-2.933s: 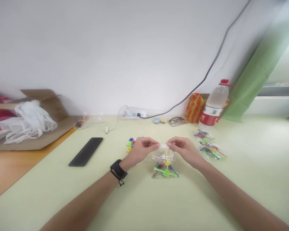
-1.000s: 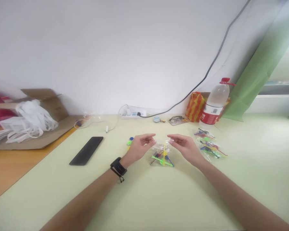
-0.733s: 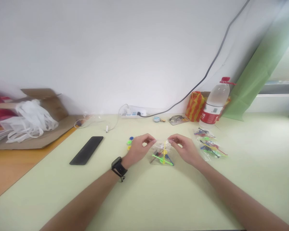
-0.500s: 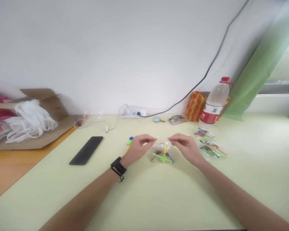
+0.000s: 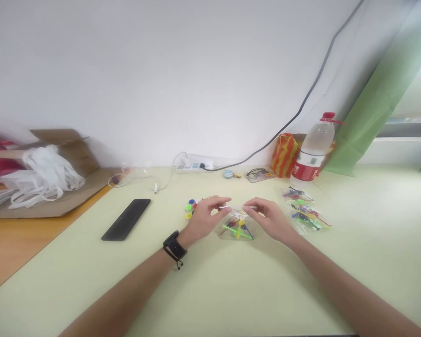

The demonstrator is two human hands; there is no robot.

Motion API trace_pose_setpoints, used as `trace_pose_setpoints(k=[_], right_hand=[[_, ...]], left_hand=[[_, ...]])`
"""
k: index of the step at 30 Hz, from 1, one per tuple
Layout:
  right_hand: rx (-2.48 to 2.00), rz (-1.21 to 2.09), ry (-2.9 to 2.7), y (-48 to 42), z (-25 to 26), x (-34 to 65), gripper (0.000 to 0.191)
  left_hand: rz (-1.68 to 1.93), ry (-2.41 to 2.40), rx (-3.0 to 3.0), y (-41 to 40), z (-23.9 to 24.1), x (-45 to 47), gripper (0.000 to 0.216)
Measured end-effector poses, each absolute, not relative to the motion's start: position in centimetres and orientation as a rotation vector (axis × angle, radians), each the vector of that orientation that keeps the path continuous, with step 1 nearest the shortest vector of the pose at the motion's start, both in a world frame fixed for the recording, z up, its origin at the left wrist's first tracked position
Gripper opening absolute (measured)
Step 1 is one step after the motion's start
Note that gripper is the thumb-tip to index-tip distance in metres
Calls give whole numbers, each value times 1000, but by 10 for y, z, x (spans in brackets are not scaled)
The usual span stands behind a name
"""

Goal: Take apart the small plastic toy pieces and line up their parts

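Observation:
A small clear plastic bag (image 5: 236,225) with green, yellow, blue and red plastic pieces inside lies on the pale green table (image 5: 210,290), just ahead of me. My left hand (image 5: 205,217), a black watch on its wrist, pinches the bag's top edge from the left. From the right, my right hand (image 5: 268,216) pinches the same edge. The fingertips of both hands almost meet above the bag.
Several filled bags (image 5: 305,210) lie to the right, near a water bottle (image 5: 312,157) and a striped pouch (image 5: 283,157). Small coloured caps (image 5: 190,208) sit left of my left hand. A black phone (image 5: 126,220), power strip (image 5: 194,165), glasses (image 5: 257,175) and cardboard with white straps (image 5: 42,180) lie beyond.
About a second ago both hands hovered apart over the bag. They closed in on its top edge and now pinch it, fingertips nearer together. The bag stays on the table.

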State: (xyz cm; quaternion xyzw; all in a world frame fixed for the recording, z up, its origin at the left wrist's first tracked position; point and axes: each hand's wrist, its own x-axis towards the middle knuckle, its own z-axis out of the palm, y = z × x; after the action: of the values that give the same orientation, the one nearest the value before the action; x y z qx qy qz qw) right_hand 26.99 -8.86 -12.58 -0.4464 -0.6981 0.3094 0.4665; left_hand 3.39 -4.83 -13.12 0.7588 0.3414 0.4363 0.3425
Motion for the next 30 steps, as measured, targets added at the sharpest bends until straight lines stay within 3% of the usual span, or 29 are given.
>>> trace_pose_setpoints(k=[9,30], right_hand=[[-1101,661,-1838,-91,-119,270,27],[-1049,683,-1996,-95,-116,269,25]], left_hand=[[1053,843,2058,-55,-120,36,20],[861,760,1987,-55,-120,36,22]])
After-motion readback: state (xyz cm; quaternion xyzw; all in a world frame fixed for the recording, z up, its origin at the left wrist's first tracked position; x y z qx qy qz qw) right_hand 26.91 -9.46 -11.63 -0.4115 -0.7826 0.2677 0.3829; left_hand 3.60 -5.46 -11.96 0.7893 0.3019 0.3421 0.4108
